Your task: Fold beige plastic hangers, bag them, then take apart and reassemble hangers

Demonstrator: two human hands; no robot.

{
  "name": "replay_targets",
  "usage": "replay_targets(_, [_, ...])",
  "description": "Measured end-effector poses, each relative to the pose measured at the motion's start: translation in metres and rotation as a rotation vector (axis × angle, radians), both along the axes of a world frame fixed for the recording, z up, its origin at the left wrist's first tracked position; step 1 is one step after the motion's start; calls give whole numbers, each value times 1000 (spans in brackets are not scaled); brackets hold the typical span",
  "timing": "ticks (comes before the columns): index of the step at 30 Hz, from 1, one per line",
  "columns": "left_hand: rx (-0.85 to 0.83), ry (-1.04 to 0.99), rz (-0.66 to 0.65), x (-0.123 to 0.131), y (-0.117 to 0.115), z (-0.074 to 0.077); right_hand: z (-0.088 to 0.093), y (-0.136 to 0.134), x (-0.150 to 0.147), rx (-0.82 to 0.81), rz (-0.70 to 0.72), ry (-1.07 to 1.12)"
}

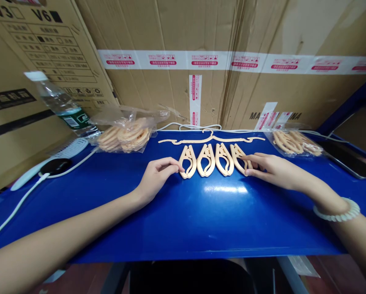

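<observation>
Several beige plastic folding clothes hangers lie folded in a row on the blue table. At the left end, the fingertips of my left hand [158, 175] are closed on the outer edge of a folded hanger [194, 162]. My right hand [271, 169] grips the right-end folded hanger [235, 153], thumb below and fingers above, hiding part of it. Between these two, a folded hanger [212, 162] and its neighbour [230, 162] lie untouched. Behind the row, an unfolded hanger [195, 141] is spread out with its hook pointing away from me.
A plastic bag of hangers [130, 136] sits back left, another bag [296, 143] back right. Far left are a water bottle [66, 106], a pale comb-like brush [69, 148] and a black round charger [56, 166]. A tablet-like device [351, 159] lies right. Cardboard [170, 94] walls the back.
</observation>
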State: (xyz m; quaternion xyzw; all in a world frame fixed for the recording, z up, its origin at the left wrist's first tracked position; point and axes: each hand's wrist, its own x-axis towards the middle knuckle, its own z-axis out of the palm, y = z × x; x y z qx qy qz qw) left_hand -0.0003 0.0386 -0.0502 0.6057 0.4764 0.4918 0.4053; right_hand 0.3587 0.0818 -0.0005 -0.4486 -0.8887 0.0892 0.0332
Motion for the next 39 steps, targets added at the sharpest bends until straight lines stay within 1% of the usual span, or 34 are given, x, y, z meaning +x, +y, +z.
replay_targets(4, [-16, 3, 8, 1, -1, 2, 0, 1, 0, 22, -31, 54])
replay_targets(9, [-2, 7, 0, 2, -1, 1, 1, 5, 2, 225, -129, 188])
replay_targets(11, [13, 7, -5, 1, -1, 0, -2, 10, 3, 271, -148, 219])
replay_targets(14, [49, 1, 16, 0, -1, -1, -10, 24, 8, 351, -160, 254])
replay_targets(16, [62, -6, 35, 0, -1, -2, -16, 37, 13, 426, -164, 261])
replay_targets(18, [57, -19, 41, 0, -1, -1, -20, 53, 18, 464, -163, 238])
replay_targets(23, [34, -65, 36, 0, 0, -1, -25, 89, 21, 401, -165, 161])
replay_targets(29, [28, -79, 38, 1, -4, 2, -34, 117, 6, 330, -130, 102])
replay_targets(32, [20, -157, 41, 2, -5, 2, -32, 123, 1, 281, -104, 70])
replay_targets(35, [2, -255, 34, 1, -3, 0, -25, 124, 2, 237, -100, 51])
replay_targets(39, [-8, -271, 53, 0, -1, -2, -11, 119, 9, 204, -119, 59])
